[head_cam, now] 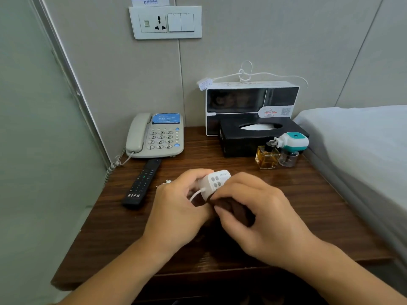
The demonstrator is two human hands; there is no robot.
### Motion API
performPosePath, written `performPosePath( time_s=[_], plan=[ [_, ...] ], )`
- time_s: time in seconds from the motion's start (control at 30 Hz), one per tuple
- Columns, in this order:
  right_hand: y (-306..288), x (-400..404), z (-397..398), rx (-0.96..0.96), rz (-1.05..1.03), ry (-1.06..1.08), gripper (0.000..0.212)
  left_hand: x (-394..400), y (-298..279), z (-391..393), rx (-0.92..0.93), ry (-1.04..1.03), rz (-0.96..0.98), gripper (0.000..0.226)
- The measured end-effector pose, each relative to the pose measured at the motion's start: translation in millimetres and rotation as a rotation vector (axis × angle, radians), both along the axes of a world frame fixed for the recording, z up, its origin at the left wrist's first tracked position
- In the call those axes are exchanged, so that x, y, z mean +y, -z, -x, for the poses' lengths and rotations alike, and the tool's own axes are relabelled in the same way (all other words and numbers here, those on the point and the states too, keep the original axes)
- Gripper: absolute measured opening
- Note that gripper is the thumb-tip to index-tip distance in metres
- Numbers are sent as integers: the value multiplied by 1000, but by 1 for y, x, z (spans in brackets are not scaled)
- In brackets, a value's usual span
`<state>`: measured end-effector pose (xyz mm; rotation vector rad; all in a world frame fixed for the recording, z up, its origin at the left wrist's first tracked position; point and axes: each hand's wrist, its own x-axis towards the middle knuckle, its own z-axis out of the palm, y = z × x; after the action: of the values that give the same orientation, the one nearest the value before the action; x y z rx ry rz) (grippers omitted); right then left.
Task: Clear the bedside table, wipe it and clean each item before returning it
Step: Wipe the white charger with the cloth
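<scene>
Above the wooden bedside table [105,219], your left hand [176,208] grips a white charger block [212,182] (its cable trails left) while your right hand [255,212] pinches a dark cloth [231,209] against it. Beyond lie a remote [143,181], telephone [156,136] and black tissue box [242,139].

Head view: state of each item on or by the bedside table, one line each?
White multi-port charger block: lifted, held by left hand.
Dark brown cloth: gripped by right hand, against the charger.
Beige corded telephone: handset on cradle.
Black remote control: lying flat, buttons up.
Black tissue box: tissue showing in slot.
Amber square perfume bottle: upright, capped.
White-and-teal plug-in device: unplugged, on table.
Wall socket: nothing plugged in.
</scene>
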<state>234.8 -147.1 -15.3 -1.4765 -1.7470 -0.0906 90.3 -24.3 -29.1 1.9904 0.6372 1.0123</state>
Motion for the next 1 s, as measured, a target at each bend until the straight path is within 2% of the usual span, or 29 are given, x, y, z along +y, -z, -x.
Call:
performPosePath(
  time_s=[0.17, 0.33, 0.4, 0.47, 0.57, 0.63, 0.73, 0.8, 0.87, 1.0],
  plan=[
    [-2, 8, 6, 109, -38, 91, 16, 7, -2, 2, -17, 7, 18, 61],
    [-10, 13, -17, 228, -66, 306, 15, 2, -3, 5, -13, 84, 95, 51],
    [-14, 10, -22, 241, -10, 261, 20, 3, -5, 5, -40, 124, 171, 50],
    [-11, 9, -16, 175, 22, 189, 24, 2, -6, 6, -90, 167, 289, 50],
    [-3, 10, -7, 144, -3, 147, 28, -5, -8, 8, -132, 193, 440, 47],
    [-3, 10, -8, 156, -18, 151, 28, -6, -8, 9, -136, 167, 472, 53],
    [-6, 8, -11, 185, -22, 181, 27, 0, -7, 12, -86, 68, 400, 52],
    [-8, 7, -11, 232, -44, 211, 30, 5, -6, 14, -36, 28, 254, 41],
    [-10, 7, -10, 264, -62, 224, 31, 5, -6, 15, -2, 17, 126, 39],
    [-11, 7, -6, 205, -67, 230, 31, -1, -5, 15, 56, -5, -27, 41]
  ],
)
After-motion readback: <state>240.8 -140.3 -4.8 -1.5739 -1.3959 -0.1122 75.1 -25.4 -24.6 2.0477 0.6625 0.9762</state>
